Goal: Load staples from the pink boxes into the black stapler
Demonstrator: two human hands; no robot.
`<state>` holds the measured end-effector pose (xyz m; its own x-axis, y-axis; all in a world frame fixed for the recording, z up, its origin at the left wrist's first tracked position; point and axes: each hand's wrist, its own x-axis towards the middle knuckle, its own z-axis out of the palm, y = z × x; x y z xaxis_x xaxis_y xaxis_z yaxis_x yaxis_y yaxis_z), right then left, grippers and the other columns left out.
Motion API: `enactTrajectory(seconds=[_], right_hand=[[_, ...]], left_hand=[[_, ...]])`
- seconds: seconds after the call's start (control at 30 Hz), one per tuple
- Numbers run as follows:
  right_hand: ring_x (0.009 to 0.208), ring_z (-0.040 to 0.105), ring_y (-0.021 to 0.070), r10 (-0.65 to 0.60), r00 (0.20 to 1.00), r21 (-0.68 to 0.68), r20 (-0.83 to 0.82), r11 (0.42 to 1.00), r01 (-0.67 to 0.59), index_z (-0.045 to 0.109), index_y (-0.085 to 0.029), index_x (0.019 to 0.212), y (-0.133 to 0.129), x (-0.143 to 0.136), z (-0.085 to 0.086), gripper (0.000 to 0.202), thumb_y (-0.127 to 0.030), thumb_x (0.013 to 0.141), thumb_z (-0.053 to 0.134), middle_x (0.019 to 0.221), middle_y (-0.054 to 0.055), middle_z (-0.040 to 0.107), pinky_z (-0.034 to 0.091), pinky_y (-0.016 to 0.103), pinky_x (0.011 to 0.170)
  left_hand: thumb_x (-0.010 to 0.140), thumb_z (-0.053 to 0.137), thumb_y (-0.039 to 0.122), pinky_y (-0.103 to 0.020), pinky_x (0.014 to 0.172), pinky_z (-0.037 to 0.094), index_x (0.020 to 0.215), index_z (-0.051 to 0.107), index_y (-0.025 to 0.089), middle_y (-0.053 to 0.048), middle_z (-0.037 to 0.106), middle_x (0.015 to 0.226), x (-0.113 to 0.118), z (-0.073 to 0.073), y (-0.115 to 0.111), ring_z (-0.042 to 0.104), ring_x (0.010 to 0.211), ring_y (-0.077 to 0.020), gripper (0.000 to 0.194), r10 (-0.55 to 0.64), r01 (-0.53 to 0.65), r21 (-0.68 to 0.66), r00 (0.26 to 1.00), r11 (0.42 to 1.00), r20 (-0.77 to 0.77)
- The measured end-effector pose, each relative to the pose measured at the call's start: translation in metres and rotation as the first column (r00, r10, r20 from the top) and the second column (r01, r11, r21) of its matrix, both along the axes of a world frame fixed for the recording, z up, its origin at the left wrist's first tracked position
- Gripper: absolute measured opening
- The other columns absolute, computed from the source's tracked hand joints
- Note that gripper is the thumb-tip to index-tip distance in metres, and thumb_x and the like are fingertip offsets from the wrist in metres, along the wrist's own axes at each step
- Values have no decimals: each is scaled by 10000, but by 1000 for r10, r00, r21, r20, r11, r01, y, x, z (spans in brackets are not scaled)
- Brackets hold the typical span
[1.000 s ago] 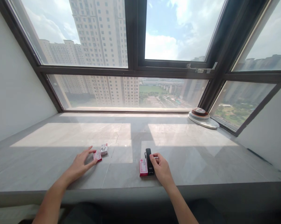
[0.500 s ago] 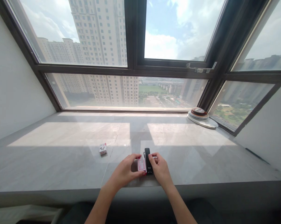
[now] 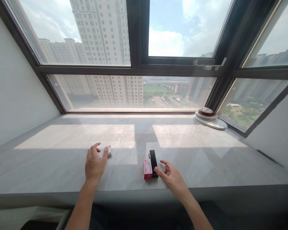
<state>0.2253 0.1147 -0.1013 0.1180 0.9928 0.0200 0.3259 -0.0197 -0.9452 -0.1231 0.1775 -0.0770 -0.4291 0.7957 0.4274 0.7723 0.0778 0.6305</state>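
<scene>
My left hand (image 3: 95, 163) reaches to the small white box (image 3: 109, 151) on the left of the sill. Its thumb overlaps the box's near left side, while the fingers stay spread; whether the thumb touches is hard to tell. A black stapler (image 3: 153, 161) lies lengthwise, pointing away from me, with a red and white box (image 3: 147, 169) against its left side. Just right of the stapler is my right hand (image 3: 170, 175), fingers loosely parted and holding nothing. Its thumb tip is at the stapler's near end.
The pale stone windowsill (image 3: 62, 166) runs across the view, its front edge close to me. A stack of plates (image 3: 209, 117) stands in the far right corner by the dark window frame (image 3: 177, 71). White walls (image 3: 19, 83) rise at both sides.
My left hand has let go of the red and white box and moved left to the small white box. My right hand has come off the stapler and shifted slightly right.
</scene>
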Motion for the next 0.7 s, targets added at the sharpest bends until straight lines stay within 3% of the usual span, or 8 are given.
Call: enactTrajectory(seconds=[0.03,0.13,0.2,0.33,0.47,0.53,0.6,0.7], right_hand=[[603,560,167,41,999,-22,11,999,-41,623,-185,1306,-1,1,-1,704,-612,757,738,657,-37,567,443,278,590],[612,562,180,122,991,-64,51,991,-119,550,-171,1416,-2,2,1,865,-573,694,803,667,-33,579,426,278,571],[612,561,185,148,984,-57,101,988,-142,553,-175,1420,-2,-1,6,894,-552,659,833,672,-27,585,402,271,548],[609,573,193,215,961,3,177,976,-219,639,-222,1292,-3,-9,16,714,-456,652,849,684,-12,635,362,256,536],[762,657,233,270,941,65,202,955,-288,664,-265,1171,1,-21,22,494,-349,701,791,881,21,733,412,258,624],[813,670,238,290,924,50,248,949,-311,642,-271,1197,5,-26,22,498,-333,719,766,937,21,743,425,258,658],[815,670,230,315,906,28,284,941,-336,631,-264,1209,8,-28,23,505,-323,724,757,945,19,744,427,254,670],[764,654,208,354,890,8,287,928,-372,638,-254,1203,13,-22,22,486,-315,732,746,910,6,742,425,248,662]], left_hand=[[973,388,635,-414,852,478,1363,532,227,-95,626,1072,-18,-2,8,610,968,-287,582,93,-92,-89,996,992,6],[970,333,673,-351,735,446,1282,576,262,-57,671,923,-36,-9,27,644,833,-271,571,-51,50,-343,999,938,6],[967,341,675,-321,706,420,1265,575,276,-37,685,871,-16,-14,34,656,805,-261,551,-210,191,-381,978,905,-9],[1007,304,608,-299,701,409,1269,541,249,-34,706,831,57,-14,35,679,803,-248,503,-447,413,-371,895,832,-5],[1053,263,480,-311,775,432,1292,532,288,-61,715,1074,109,-10,24,693,900,-249,408,-631,551,-406,771,729,-86],[1063,255,405,-321,794,445,1332,513,310,-71,630,1295,123,-10,15,690,919,-241,384,-684,552,-446,696,704,-218],[1068,233,335,-340,810,458,1371,484,293,-98,529,1416,134,-11,6,689,921,-240,396,-669,481,-487,650,729,-360],[1068,212,277,-371,854,468,1372,478,246,-136,495,1416,149,-10,-2,683,972,-254,406,-608,383,-513,689,768,-396]])
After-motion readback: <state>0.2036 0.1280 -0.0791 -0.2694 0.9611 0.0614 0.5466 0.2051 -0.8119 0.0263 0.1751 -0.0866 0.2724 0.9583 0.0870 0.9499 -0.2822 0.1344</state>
